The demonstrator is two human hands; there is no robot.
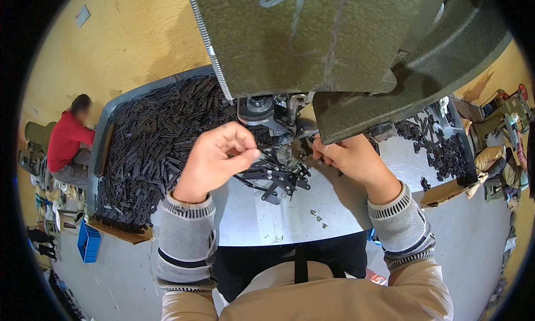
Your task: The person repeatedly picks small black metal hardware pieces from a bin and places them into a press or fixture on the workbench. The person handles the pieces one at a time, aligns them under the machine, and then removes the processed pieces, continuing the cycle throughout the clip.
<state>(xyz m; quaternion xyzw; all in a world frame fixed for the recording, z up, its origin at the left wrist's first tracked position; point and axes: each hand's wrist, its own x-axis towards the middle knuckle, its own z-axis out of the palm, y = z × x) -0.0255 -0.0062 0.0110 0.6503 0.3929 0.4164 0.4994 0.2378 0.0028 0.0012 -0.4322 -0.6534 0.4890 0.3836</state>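
Two bare hands at a machine's working point. The left hand (220,159) is half curled, thumb and forefinger brought nearly together beside dark metal pieces; whether anything is pinched between them cannot be told. The right hand (351,157) has thumb and fingers drawn close in a pinch-like posture, its tips partly hidden near the machine's lower edge; a hold there cannot be confirmed. Between and just below the hands lie linked dark strips (273,182), flat, with bright round spots along them, resting in a loose cluster on the pale tabletop (239,223). Behind them stand a round metal fitting (258,108) and an upright rod (295,105), under the large green machine body (301,42). The step in hand appears to be fine manipulation of parts at this tooling; the next move would call for precise alignment, with fingertips clear of the fittings. Nearer the wearer lie small loose pieces (319,218). To the left, a heap of dark strips (159,137) lies within a raised rim (134,91); to the right, smaller dark parts (446,154) are scattered. Farther left: a blue crate (88,244) and a seated co-worker (66,140) in red.
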